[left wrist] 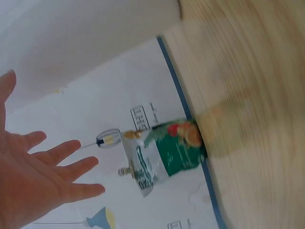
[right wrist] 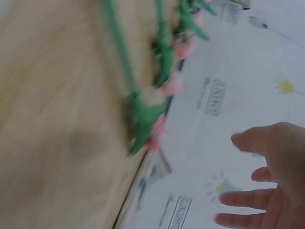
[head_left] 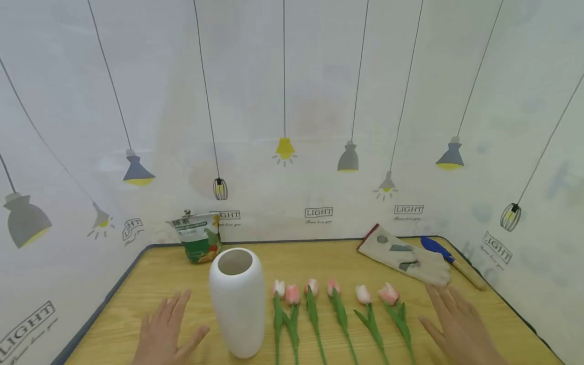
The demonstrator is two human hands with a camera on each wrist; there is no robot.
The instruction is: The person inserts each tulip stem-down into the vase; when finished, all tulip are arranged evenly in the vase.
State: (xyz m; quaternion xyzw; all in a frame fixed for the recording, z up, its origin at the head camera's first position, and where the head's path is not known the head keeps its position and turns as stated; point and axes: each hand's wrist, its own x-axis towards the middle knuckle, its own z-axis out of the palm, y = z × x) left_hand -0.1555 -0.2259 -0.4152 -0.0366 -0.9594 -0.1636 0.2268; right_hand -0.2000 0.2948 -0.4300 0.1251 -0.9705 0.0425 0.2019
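A tall white vase [head_left: 239, 309] stands upright on the wooden table, its round mouth facing up. To its right lie several artificial tulips [head_left: 339, 309] with pink and white heads and green stems, spread side by side. My left hand [head_left: 166, 332] hovers just left of the vase, fingers spread and holding nothing. On the right, my right hand [head_left: 461, 327] is held with straight fingers beyond the last tulip, near the glove, also holding nothing. In the right wrist view, the tulips [right wrist: 147, 114] appear blurred beside the hand.
At the back left stands a green and white bag [head_left: 199, 238] with a clip on top. A cream work glove [head_left: 403, 256] lies at the back right, beside a blue-headed trowel [head_left: 451, 261] with a wooden handle. Lamp-patterned cloth walls rise around the table's edges.
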